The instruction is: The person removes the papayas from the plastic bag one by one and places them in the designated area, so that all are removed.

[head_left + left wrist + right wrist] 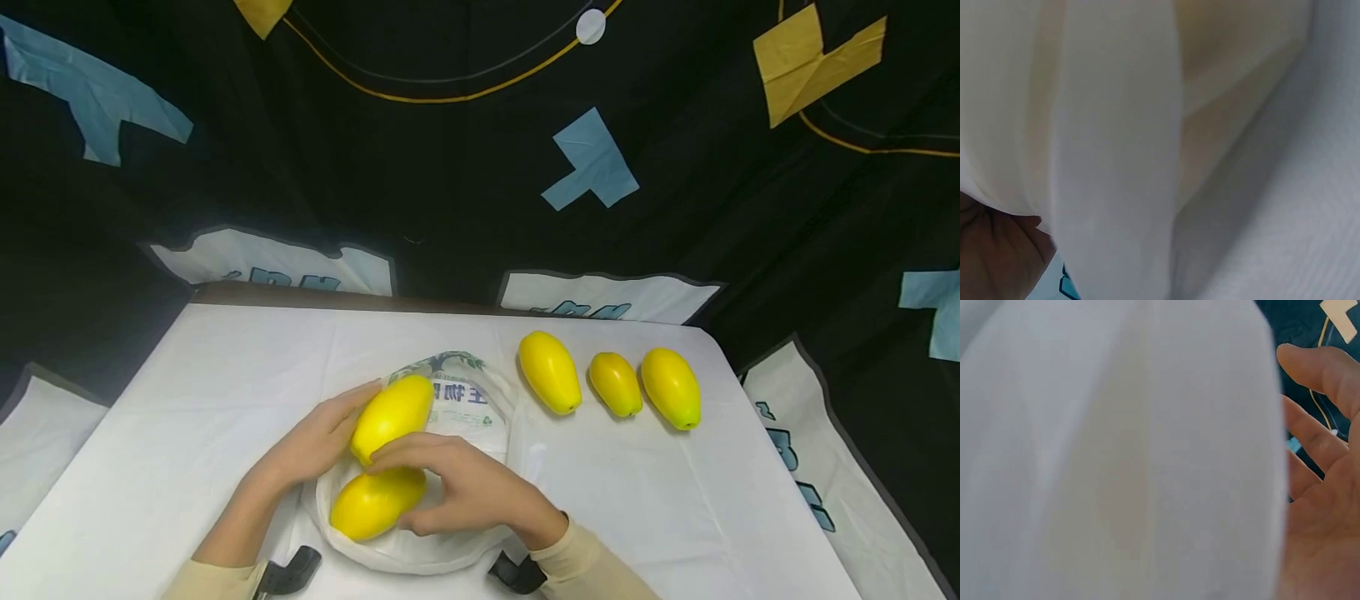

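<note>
A white plastic bag point(480, 542) with green and blue print lies on the table, its mouth spread wide. Two yellow papayas are at its mouth: an upper papaya point(396, 417) and a lower papaya point(378, 504). Along the left of the upper papaya, my left hand point(322, 437) has its fingers extended; its thumb is hidden. My right hand point(465, 483) reaches in from the right, thumb and fingers spread beside the lower papaya, fingertips near where both fruits meet. Bag plastic point(1110, 150) covers much of the left wrist view. In the right wrist view, bag plastic point(1147, 456) hides the fruit.
Three more papayas lie at the table's back right: a large one point(550, 372), a smaller one point(615, 384) and another large one point(671, 388). The white-covered table point(187, 400) ends at the back against a dark patterned cloth point(450, 183).
</note>
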Available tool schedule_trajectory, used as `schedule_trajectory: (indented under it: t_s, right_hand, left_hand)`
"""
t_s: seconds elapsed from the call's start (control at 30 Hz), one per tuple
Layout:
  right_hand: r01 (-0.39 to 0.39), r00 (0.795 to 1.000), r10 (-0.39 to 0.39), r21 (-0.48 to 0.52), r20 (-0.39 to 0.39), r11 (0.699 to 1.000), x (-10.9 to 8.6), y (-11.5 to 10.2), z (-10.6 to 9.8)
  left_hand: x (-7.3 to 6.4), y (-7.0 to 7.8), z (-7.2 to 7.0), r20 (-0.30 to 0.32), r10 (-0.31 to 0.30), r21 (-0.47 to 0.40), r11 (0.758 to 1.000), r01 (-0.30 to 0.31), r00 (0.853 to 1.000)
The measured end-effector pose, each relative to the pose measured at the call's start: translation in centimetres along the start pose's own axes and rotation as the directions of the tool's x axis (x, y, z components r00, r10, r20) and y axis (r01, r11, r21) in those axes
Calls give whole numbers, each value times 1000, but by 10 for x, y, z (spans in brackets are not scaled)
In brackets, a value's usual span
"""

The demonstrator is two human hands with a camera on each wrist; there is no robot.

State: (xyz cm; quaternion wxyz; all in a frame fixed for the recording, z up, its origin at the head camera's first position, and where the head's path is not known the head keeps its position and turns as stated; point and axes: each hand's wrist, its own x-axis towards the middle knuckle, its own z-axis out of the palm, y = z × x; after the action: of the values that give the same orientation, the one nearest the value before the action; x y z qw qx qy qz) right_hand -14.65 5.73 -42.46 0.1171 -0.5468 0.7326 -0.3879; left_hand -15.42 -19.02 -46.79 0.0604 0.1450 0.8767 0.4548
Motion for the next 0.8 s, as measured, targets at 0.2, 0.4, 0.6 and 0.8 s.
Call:
schedule_trajectory:
  t_s: [0.2, 0.4, 0.6, 0.8]
  right_hand:
    - [-27, 998, 28, -23, 47, 999, 3, 4, 7]
    - [-33, 997, 37, -65, 61, 997, 4, 6, 11]
    - [-48, 995, 56, -92, 84, 995, 6, 8, 13]
    - [-53, 991, 68, -132, 112, 990, 5, 11, 18]
  left_hand:
    - [0, -1, 1, -1, -5, 12, 1000, 5, 1000]
    - [0, -2, 1, 0, -3, 13, 1000, 3, 1000]
    - [0, -1, 1, -1, -3, 7, 1000, 3, 1000]
    - [0, -2, 1, -3, -6, 9, 1000, 6, 1000]
